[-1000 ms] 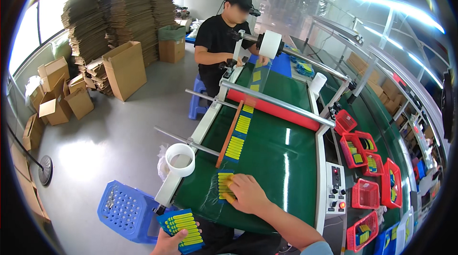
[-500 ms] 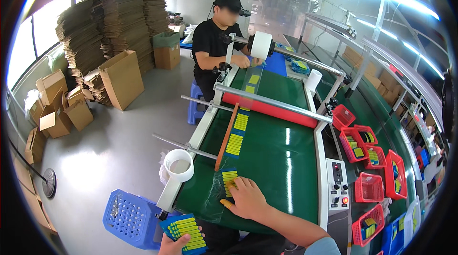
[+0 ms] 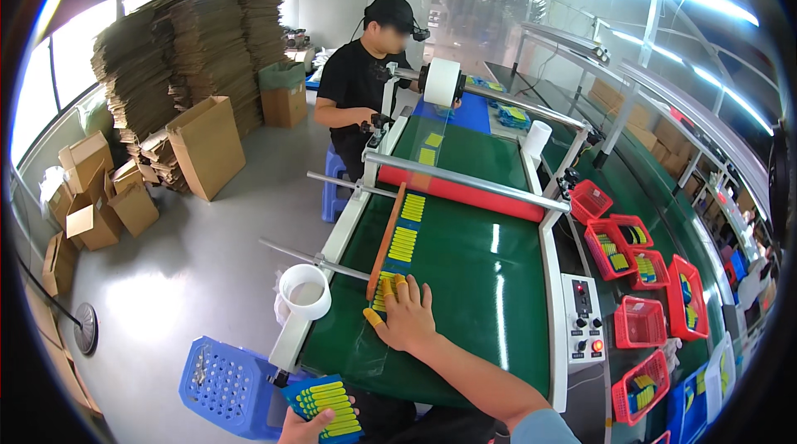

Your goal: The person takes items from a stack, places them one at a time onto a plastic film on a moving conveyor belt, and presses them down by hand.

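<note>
My left hand (image 3: pixel 304 427), low in the picture, is closed round a stack of blue cards with yellow-green strips (image 3: pixel 325 407). Beyond it, my right hand (image 3: pixel 408 321) rests spread on the green conveyor belt (image 3: pixel 473 294), with yellow covers on some fingertips. Its fingers lie over a blue card with yellow-green strips (image 3: pixel 383 290), partly hidden, beside the near end of an orange guide bar (image 3: pixel 387 242). More such cards (image 3: pixel 403 245) lie in a row along that bar. A clear film strip runs under the near cards.
A metal bar and red roller (image 3: pixel 465 192) cross the belt. Farther off, a person in black (image 3: pixel 365 70) sits by a white roll (image 3: pixel 442 82). Red baskets (image 3: pixel 640 323) and a control box (image 3: pixel 586 319) stand right; a blue stool (image 3: pixel 228 386) stands left.
My right hand has moved farther along the belt, and the card under it now lies beside the guide bar. The row of cards has advanced. My left hand keeps its stack.
</note>
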`<state>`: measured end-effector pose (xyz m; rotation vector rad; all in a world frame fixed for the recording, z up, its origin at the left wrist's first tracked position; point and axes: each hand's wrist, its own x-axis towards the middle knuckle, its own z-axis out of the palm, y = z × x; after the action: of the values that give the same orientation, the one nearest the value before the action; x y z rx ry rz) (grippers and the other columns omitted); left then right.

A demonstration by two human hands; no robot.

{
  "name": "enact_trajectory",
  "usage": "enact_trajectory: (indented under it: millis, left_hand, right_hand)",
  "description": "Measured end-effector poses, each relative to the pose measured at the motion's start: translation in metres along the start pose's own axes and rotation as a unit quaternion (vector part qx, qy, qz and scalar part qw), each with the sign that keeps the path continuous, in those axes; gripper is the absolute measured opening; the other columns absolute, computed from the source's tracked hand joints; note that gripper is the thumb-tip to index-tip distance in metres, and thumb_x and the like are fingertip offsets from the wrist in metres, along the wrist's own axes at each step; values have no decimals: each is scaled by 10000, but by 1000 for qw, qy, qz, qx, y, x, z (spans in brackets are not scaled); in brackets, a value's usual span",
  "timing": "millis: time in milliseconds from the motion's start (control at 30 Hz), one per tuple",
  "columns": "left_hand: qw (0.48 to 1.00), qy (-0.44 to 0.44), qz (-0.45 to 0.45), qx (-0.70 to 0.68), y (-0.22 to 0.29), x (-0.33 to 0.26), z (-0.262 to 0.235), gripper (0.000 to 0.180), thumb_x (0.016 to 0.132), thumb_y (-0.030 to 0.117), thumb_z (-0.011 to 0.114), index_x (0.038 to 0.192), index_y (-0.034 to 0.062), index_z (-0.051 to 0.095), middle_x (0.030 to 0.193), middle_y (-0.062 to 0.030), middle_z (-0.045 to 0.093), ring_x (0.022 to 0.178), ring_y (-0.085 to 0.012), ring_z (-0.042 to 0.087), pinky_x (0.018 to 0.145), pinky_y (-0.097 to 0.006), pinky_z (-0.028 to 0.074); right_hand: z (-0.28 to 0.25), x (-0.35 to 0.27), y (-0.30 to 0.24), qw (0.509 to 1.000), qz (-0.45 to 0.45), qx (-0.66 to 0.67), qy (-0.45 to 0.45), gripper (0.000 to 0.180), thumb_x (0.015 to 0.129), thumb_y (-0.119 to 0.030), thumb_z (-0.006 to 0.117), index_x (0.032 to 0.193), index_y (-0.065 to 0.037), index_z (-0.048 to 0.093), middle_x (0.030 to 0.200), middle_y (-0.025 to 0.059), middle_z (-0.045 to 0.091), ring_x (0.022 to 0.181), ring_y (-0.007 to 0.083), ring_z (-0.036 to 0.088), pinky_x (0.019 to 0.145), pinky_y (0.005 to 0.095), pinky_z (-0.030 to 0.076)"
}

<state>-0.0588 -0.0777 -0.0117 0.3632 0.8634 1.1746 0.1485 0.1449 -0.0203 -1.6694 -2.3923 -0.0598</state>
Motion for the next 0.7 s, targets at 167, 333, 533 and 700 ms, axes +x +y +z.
enact_trajectory:
  millis: [167,333,533,700]
  left_hand:
    - [1000,-5,2,12,0,-1,-5,449,990,87,631,1405,-26,501,1309,-191,641,1122,-316,675,930,-464,577]
    - [1000,-1,-3,18,-2,-1,-7,443,992,89,629,1401,-26,506,1306,-189,643,1118,-315,676,930,-461,577]
    - [1000,7,2,18,-3,1,-5,446,977,96,651,1387,-22,520,1276,-177,658,1099,-307,684,918,-454,584]
    - [998,42,-7,42,-22,17,-36,483,953,65,675,1402,-5,509,1259,-152,663,1082,-288,689,914,-443,588]
  right_hand:
    - [3,8,6,1000,6,1,22,789,976,-634,439,1387,31,546,1482,255,421,1451,422,313,1176,620,194]
    - [1,9,17,999,-22,1,45,815,966,-645,444,1412,34,514,1489,252,410,1453,421,301,1179,610,191]
    - [-26,5,24,981,6,103,162,723,869,-386,724,1413,22,478,1452,246,445,1415,425,348,1139,561,269]
    - [-73,-39,-2,892,-65,443,-65,545,886,-273,767,1290,8,535,1115,150,676,921,276,696,838,389,548]
